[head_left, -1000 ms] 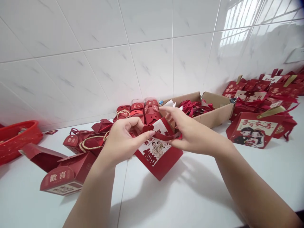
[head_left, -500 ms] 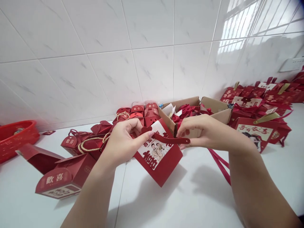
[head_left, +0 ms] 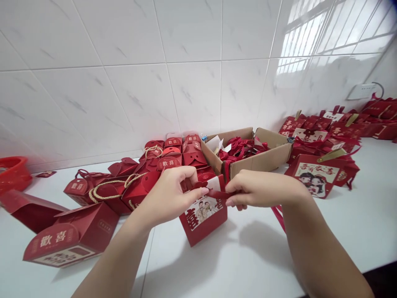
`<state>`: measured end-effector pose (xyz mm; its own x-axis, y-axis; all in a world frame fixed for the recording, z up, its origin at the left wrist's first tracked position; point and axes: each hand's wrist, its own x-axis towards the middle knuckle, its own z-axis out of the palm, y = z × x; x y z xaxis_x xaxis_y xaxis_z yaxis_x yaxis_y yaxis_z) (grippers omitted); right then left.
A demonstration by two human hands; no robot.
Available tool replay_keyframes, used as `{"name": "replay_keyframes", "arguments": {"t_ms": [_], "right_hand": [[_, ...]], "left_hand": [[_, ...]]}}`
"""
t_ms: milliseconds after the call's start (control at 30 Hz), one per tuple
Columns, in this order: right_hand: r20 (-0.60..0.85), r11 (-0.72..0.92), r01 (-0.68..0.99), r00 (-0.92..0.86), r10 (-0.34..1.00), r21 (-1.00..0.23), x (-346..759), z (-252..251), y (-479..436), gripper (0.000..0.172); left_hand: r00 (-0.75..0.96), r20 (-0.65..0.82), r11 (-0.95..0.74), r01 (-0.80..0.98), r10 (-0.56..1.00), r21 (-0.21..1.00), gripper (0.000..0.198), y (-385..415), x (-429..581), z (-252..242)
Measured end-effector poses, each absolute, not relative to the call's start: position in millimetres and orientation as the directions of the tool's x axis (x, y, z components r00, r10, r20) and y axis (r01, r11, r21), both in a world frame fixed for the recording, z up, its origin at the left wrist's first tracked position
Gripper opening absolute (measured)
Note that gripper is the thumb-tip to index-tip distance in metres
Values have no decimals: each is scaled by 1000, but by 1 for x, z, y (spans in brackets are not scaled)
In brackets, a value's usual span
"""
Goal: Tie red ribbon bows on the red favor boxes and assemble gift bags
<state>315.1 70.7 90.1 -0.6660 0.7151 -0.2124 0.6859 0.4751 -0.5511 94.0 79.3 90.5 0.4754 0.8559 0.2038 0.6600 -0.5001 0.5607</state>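
Note:
A red gift box (head_left: 204,229) with a printed couple on a white panel hangs tilted just above the white table, between my hands. My left hand (head_left: 175,194) is closed on the upper left of this box, thumb pressed near a small heart-shaped tab on top. Across the top runs a red strap (head_left: 218,193). My right hand (head_left: 257,188) pinches the strap's right end between thumb and fingers. The far side of the box and some of my left fingers are hidden.
Behind my hands stands an open cardboard box (head_left: 263,161) with red ribbons. Red candy boxes (head_left: 169,161) crowd the back left, and a larger red box (head_left: 71,236) lies front left. More red gift boxes (head_left: 319,178) stand right. A red basket (head_left: 14,174) sits far left.
The gift box has turned more upright and dropped slightly. My right hand has moved to the strap's end, which it now pinches. The whole view has shifted a little to the right.

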Motion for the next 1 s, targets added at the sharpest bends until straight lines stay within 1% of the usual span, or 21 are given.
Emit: {"name": "replay_keyframes", "arguments": {"t_ms": [100,200,467,600,700,867,1000], "right_hand": [[-278,390,730,-610,742,-561,323,90,74,28],[-310,335,761,-563,766,-555,329,92,74,29],[-362,300,763,-563,743,-573,335,93,74,27],[-385,265,775,-541,748,-573,339,96,72,26],[-382,257,794,-513,769,-550,343,97,70,27],[-386,231,804,-487,783,-547,348,94,73,29],[-332,237,790,-481,811,-566,352,96,72,30]], "left_hand": [[542,128,-500,624,831,600,34,84,97,84],[566,78,-474,599,821,646,36,88,100,78],[633,-51,-409,557,773,723,33,89,104,75],[621,-58,-392,561,782,729,36,89,106,74],[612,-64,-382,568,788,729,37,88,108,73],[638,-56,-418,566,768,711,25,81,110,75],[625,29,-481,569,780,667,21,75,113,73]]}}
